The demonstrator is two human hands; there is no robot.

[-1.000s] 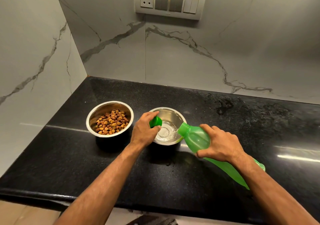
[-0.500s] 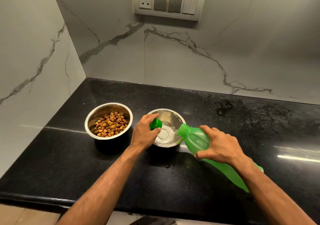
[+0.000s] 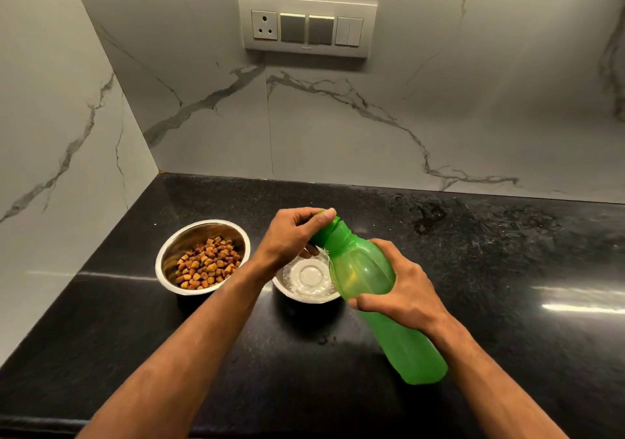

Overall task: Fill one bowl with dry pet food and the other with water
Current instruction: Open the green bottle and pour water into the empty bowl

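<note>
Change since 1 s ago: bottle (image 3: pixel 368 279) raised from pouring tilt over the water bowl; mouth now pointing up and away, no stream visible.
Cap: green cap (image 3: pixel 324 227) moved from beside the bowl rim onto the bottle mouth; seated or only resting, cannot tell.
Left hand (image 3: pixel 291 232): closed around the cap at the bottle top, fingers curled over it.
Right hand (image 3: pixel 402 290): clamped round the bottle's middle, base of bottle angled toward the counter edge, held clear of the counter.
Hands: close together, joined through the bottle, above and in front of the water bowl.
Bowl 1 (image 3: pixel 203 259): steel, left, holding brown dry pet food across its bottom; untouched, same spot as 1 s ago.
Bowl 2 (image 3: pixel 306 279): steel, just right of bowl 1, apart from it; shallow clear water inside, partly hidden behind bottle and left wrist.
Counter (image 3: pixel 507 269): black stone, a few wet spots in front of bowl 2.
Judgement: pouring finished, capping under way; both bowls appear filled, task near its end.
Risk: drips from the bottle mouth onto the counter.
</note>
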